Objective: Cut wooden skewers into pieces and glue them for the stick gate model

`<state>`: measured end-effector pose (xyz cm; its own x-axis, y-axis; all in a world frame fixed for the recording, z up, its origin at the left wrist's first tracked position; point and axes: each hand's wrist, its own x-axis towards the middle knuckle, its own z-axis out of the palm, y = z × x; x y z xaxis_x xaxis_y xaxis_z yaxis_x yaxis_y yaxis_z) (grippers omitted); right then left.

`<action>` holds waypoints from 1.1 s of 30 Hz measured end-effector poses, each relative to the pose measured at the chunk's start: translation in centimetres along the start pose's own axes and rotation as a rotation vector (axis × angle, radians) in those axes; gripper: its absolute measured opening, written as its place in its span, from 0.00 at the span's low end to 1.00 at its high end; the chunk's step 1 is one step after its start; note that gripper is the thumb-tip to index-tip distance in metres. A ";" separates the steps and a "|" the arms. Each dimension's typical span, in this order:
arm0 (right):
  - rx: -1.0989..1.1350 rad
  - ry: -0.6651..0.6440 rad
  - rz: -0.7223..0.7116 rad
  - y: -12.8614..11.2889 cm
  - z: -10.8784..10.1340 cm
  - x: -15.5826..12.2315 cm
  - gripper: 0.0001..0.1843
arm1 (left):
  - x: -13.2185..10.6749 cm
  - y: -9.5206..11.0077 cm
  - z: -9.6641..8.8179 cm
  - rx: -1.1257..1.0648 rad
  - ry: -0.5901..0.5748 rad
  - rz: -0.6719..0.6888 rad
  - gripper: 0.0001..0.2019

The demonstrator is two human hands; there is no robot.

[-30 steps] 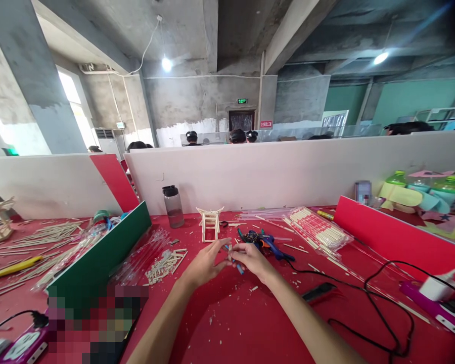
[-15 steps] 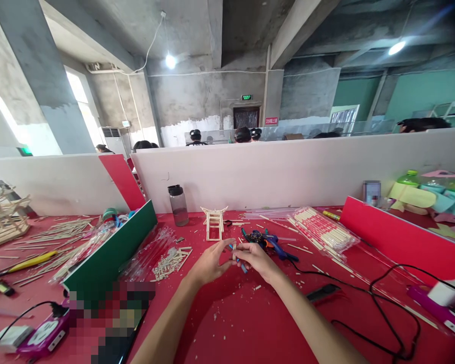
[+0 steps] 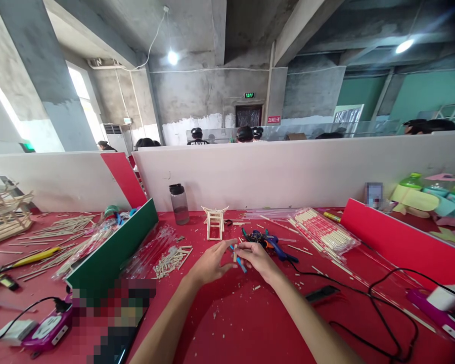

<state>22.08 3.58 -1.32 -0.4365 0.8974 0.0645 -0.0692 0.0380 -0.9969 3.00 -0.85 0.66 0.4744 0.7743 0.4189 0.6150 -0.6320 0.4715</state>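
Note:
Above the red tabletop, my right hand (image 3: 257,258) pinches a short piece of pale wooden stick (image 3: 235,254). Facing it from the left is my left hand (image 3: 211,262), its thumb and index finger apart, with nothing visible between them. A slim blue strip (image 3: 241,265) runs slantwise beside the wooden piece; whether it is held or lies on the table I cannot tell. Beyond my hands stands a small frame of glued wooden sticks (image 3: 215,225). A blue glue gun (image 3: 275,246) lies just past my right hand, partly tangled with dark tools.
Cut stick pieces (image 3: 172,262) lie left of my hands. A water bottle (image 3: 179,205) stands by the white partition (image 3: 250,174). Green (image 3: 109,253) and red (image 3: 405,237) boards flank the space. Bundled sticks (image 3: 324,230) and a black cable (image 3: 379,303) are to the right.
My left fingers have drawn slightly apart from the wooden piece, which shows more clearly now in my right hand. The view has shifted a little.

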 end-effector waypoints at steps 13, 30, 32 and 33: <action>-0.012 -0.032 -0.015 0.1 -0.1 -0.1 0.23 | -0.1 -0.3 -0.1 -0.027 0.023 -0.018 0.27; -0.142 -0.054 -0.057 0.5 -0.2 0.6 0.23 | 0.1 -0.8 -0.5 0.150 0.007 0.065 0.26; -0.214 -0.053 -0.113 0.2 -0.6 0.6 0.21 | 0.1 -0.8 -0.6 0.166 0.003 0.069 0.26; -0.270 -0.039 -0.157 0.0 -0.9 0.6 0.20 | 0.1 -0.8 -0.6 0.169 0.001 0.071 0.26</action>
<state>22.66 4.50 -1.35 -0.4735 0.8541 0.2151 0.1003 0.2950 -0.9502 2.15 -0.29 0.83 0.5198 0.7278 0.4474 0.6774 -0.6702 0.3033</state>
